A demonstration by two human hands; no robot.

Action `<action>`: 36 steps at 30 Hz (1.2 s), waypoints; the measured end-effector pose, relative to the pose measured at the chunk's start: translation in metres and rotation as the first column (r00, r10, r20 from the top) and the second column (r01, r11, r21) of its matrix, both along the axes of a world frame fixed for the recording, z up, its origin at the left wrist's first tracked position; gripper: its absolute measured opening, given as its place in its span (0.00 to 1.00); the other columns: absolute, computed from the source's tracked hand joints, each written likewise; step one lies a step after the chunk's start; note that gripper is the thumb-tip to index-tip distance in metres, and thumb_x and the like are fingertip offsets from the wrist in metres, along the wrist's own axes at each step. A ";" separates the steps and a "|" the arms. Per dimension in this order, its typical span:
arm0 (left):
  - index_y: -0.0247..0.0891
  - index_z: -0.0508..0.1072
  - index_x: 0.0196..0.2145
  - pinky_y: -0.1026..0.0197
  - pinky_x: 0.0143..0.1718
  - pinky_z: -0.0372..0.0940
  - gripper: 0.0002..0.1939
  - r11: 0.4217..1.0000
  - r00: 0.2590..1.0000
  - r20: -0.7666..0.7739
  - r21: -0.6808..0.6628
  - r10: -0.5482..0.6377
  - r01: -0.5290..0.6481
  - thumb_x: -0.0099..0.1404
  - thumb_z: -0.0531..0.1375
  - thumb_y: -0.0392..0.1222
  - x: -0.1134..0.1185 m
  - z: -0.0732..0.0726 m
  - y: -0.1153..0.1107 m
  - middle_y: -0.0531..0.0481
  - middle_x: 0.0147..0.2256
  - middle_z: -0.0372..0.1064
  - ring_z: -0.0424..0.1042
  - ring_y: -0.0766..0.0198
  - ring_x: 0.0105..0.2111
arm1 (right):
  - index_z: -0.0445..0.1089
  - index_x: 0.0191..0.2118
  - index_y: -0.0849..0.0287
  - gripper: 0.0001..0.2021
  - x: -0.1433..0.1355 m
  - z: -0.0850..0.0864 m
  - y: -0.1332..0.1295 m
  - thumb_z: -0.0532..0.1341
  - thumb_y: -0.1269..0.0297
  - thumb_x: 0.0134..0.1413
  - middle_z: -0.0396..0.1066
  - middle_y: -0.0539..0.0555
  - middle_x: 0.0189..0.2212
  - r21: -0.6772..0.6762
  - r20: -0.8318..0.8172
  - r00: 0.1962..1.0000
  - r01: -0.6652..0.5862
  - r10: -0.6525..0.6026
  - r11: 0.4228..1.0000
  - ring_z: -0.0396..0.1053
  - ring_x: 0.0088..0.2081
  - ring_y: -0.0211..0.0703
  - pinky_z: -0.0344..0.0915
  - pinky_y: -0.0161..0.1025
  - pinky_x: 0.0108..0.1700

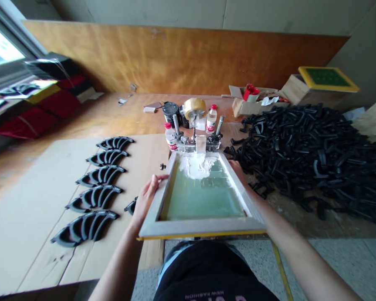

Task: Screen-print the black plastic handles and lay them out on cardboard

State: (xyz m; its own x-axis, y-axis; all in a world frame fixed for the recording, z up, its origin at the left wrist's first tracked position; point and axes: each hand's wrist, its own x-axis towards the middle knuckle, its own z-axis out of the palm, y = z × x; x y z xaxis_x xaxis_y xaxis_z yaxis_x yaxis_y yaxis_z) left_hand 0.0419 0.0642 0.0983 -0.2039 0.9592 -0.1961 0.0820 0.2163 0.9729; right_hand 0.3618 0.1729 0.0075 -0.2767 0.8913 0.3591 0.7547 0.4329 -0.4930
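A screen-printing frame [203,227] tilts up in front of me, with white ink [197,167] heaped at the far end of its green mesh [203,200]. Beside the frame's left edge is my left hand [148,193], its fingers bent inward and their tips passing under that edge. Whatever they hold is out of sight. My right hand [237,169] reaches in at the right edge, where the frame covers most of its fingers. A squeegee blade [201,145] stands over the ink by the metal hinge clamp [183,146]. One dark curved part [130,206] lies just left of my left hand.
Rows of black curved parts [97,198] lie on cardboard [44,179] at left. A big heap of black parts [316,159] covers the right. Behind the clamp stand red-capped bottles [211,119], a black tub [171,112] and a tape roll [194,108].
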 end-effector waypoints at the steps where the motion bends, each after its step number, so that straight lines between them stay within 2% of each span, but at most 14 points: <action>1: 0.37 0.76 0.46 0.64 0.28 0.63 0.33 0.998 1.000 -0.023 -0.059 -0.014 0.012 0.57 0.58 0.68 -0.003 -0.014 -0.008 0.50 0.32 0.74 0.69 0.64 0.27 | 0.74 0.42 0.68 0.18 0.005 0.006 0.008 0.47 0.72 0.63 0.74 0.58 0.40 0.017 -0.024 0.997 0.068 -0.067 0.998 0.68 0.44 0.45 0.67 0.38 0.48; 3: 0.40 0.73 0.53 0.65 0.28 0.63 0.35 0.992 1.000 -0.018 -0.122 0.005 -0.007 0.54 0.63 0.64 -0.004 -0.043 -0.019 0.51 0.31 0.73 0.70 0.63 0.28 | 0.71 0.51 0.68 0.16 -0.001 0.020 0.026 0.53 0.71 0.61 0.70 0.64 0.49 0.075 -0.049 0.987 0.155 -0.152 0.985 0.66 0.51 0.50 0.64 0.45 0.54; 4: 0.42 0.70 0.57 0.65 0.27 0.63 0.37 0.989 1.000 -0.008 -0.143 0.028 -0.029 0.54 0.64 0.62 -0.003 -0.056 -0.021 0.52 0.29 0.73 0.70 0.63 0.27 | 0.68 0.55 0.66 0.19 -0.012 0.028 0.034 0.57 0.70 0.59 0.67 0.65 0.53 0.108 -0.047 0.989 0.146 -0.142 0.983 0.63 0.55 0.52 0.62 0.48 0.57; 6: 0.43 0.67 0.60 0.65 0.26 0.62 0.38 0.982 0.997 -0.002 -0.171 0.081 -0.080 0.54 0.66 0.57 -0.001 -0.076 -0.021 0.53 0.28 0.71 0.70 0.63 0.26 | 0.64 0.59 0.62 0.24 -0.040 0.039 0.049 0.63 0.69 0.56 0.63 0.64 0.57 0.143 0.023 0.999 0.027 -0.030 0.989 0.59 0.59 0.54 0.58 0.50 0.60; 8: 0.43 0.69 0.58 0.64 0.26 0.63 0.35 0.977 0.993 -0.014 -0.179 0.116 -0.117 0.54 0.66 0.53 0.000 -0.088 -0.018 0.53 0.27 0.71 0.70 0.62 0.26 | 0.67 0.54 0.61 0.19 -0.069 0.044 0.057 0.63 0.69 0.56 0.69 0.61 0.50 0.083 0.159 0.983 -0.105 0.090 0.991 0.63 0.54 0.53 0.61 0.48 0.56; 11: 0.43 0.71 0.56 0.63 0.29 0.65 0.31 0.982 0.996 -0.048 -0.170 0.078 -0.085 0.56 0.65 0.52 -0.002 -0.095 -0.016 0.51 0.30 0.73 0.72 0.60 0.29 | 0.70 0.42 0.62 0.07 -0.092 0.038 0.049 0.61 0.71 0.58 0.73 0.60 0.38 -0.023 0.337 0.931 -0.139 0.139 0.990 0.67 0.44 0.50 0.63 0.43 0.47; 14: 0.42 0.71 0.56 0.62 0.31 0.66 0.30 0.984 0.997 -0.064 -0.170 0.040 -0.051 0.57 0.64 0.55 -0.004 -0.098 -0.017 0.49 0.33 0.76 0.74 0.58 0.33 | 0.70 0.38 0.62 0.05 -0.090 0.029 0.019 0.58 0.74 0.58 0.72 0.60 0.36 -0.009 0.427 0.876 -0.242 0.223 0.970 0.66 0.41 0.49 0.62 0.41 0.42; 18: 0.41 0.72 0.55 0.61 0.34 0.67 0.30 0.981 0.996 -0.067 -0.181 0.057 -0.069 0.57 0.63 0.56 -0.003 -0.101 -0.018 0.47 0.37 0.77 0.75 0.56 0.36 | 0.71 0.34 0.59 0.06 -0.073 0.035 -0.011 0.57 0.75 0.56 0.72 0.56 0.33 -0.019 0.418 0.747 -0.562 0.517 0.827 0.66 0.39 0.46 0.60 0.38 0.38; 20: 0.41 0.72 0.55 0.62 0.34 0.67 0.30 0.982 0.995 -0.080 -0.178 0.051 -0.064 0.58 0.62 0.56 -0.002 -0.100 -0.018 0.47 0.36 0.77 0.75 0.57 0.35 | 0.71 0.33 0.58 0.04 -0.070 0.041 -0.011 0.60 0.72 0.56 0.71 0.53 0.31 -0.036 0.368 0.724 -0.616 0.583 0.787 0.66 0.38 0.44 0.60 0.37 0.38; 22: 0.41 0.71 0.56 0.62 0.33 0.66 0.30 0.983 0.996 -0.081 -0.175 0.046 -0.060 0.59 0.62 0.57 -0.002 -0.099 -0.019 0.48 0.34 0.77 0.74 0.58 0.34 | 0.71 0.32 0.57 0.03 -0.072 0.041 -0.007 0.61 0.70 0.57 0.71 0.52 0.31 -0.021 0.339 0.771 -0.566 0.539 0.824 0.66 0.37 0.44 0.59 0.37 0.37; 25: 0.42 0.69 0.58 0.63 0.31 0.66 0.33 0.983 0.998 -0.044 -0.177 0.049 -0.056 0.58 0.63 0.57 -0.003 -0.097 -0.019 0.48 0.33 0.76 0.73 0.59 0.31 | 0.72 0.36 0.60 0.06 -0.074 0.029 -0.012 0.57 0.73 0.59 0.72 0.56 0.34 0.063 0.352 0.836 -0.471 0.422 0.880 0.66 0.41 0.46 0.61 0.38 0.40; 29: 0.43 0.68 0.59 0.64 0.28 0.65 0.34 0.979 0.998 -0.051 -0.199 0.042 -0.052 0.57 0.63 0.59 -0.003 -0.093 -0.020 0.49 0.32 0.75 0.73 0.61 0.28 | 0.72 0.39 0.60 0.07 -0.069 0.020 -0.027 0.57 0.73 0.60 0.72 0.56 0.37 0.074 0.319 0.810 -0.539 0.492 0.839 0.66 0.43 0.45 0.63 0.39 0.43; 32: 0.42 0.67 0.60 0.64 0.27 0.65 0.36 0.979 0.996 -0.089 -0.199 0.020 -0.037 0.57 0.62 0.61 -0.005 -0.084 -0.020 0.49 0.31 0.74 0.72 0.61 0.28 | 0.73 0.43 0.57 0.06 -0.071 0.036 -0.013 0.62 0.68 0.59 0.73 0.53 0.37 0.033 0.230 0.856 -0.482 0.463 0.875 0.68 0.41 0.43 0.63 0.37 0.42; 36: 0.45 0.66 0.61 0.65 0.27 0.65 0.38 0.982 0.996 -0.088 -0.189 -0.024 0.007 0.56 0.62 0.63 -0.010 -0.053 -0.020 0.50 0.32 0.74 0.72 0.62 0.28 | 0.65 0.59 0.50 0.27 -0.082 0.068 0.040 0.68 0.64 0.54 0.72 0.52 0.42 -0.020 0.171 0.960 -0.221 0.221 0.975 0.70 0.41 0.43 0.64 0.37 0.43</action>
State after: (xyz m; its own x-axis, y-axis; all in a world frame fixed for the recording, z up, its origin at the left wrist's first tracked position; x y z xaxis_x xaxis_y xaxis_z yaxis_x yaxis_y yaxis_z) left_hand 0.0322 0.0441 0.0452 -0.2146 0.9099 -0.3549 0.1717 0.3929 0.9034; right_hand 0.2797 0.2132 0.0751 -0.5239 0.8012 0.2890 0.7134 0.5982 -0.3650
